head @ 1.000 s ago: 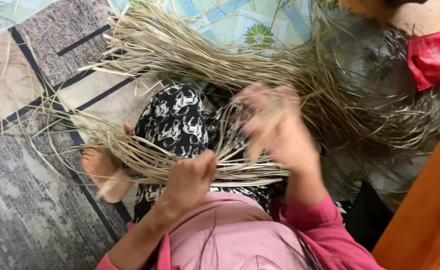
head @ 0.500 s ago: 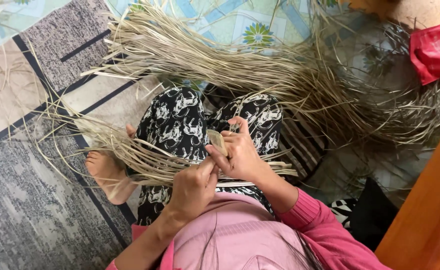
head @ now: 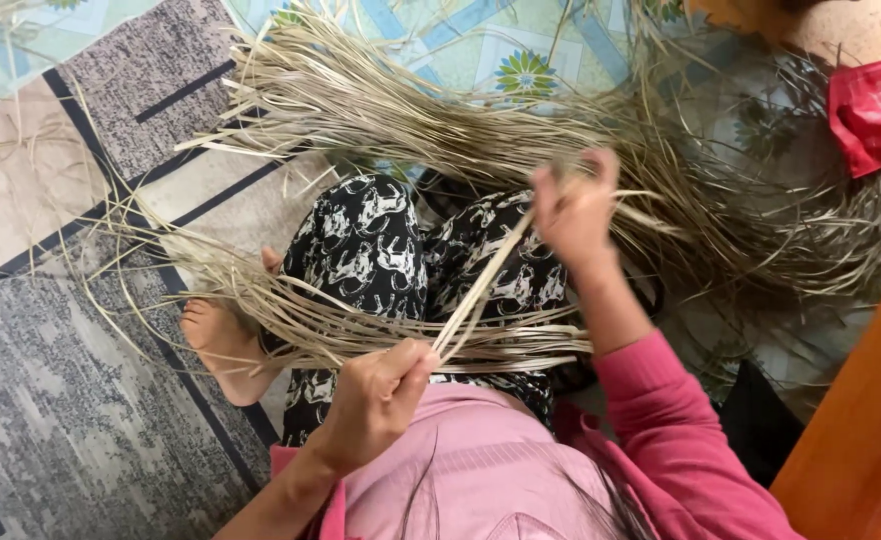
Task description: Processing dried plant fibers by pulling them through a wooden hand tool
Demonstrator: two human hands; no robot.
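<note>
Sitting on the rug (head: pixel 51 420), legs out ahead, one bundle of straw strips (head: pixel 361 330) lying across my lap, a bigger heap of straw (head: pixel 481 120) on the floor beyond my knees, spreading off to the right. My left hand (head: pixel 381 390) is close to my belly, pinching one end of a single strip (head: pixel 486 285) that runs up-right to my right hand (head: pixel 573 205), raised over my right knee. Crumpled bag (head: pixel 876 110) sits far right past the heap, wooden panel (head: pixel 861 440) right beside me.

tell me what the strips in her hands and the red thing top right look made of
Strips: dried plant fibre, probably reed or palm leaf; pale tan, matt, flat and thin, bending without snapping between the left hand and right hand. Red thing: likely thin plastic, a bag perhaps; crumpled with a slight sheen, though cloth is possible.
</note>
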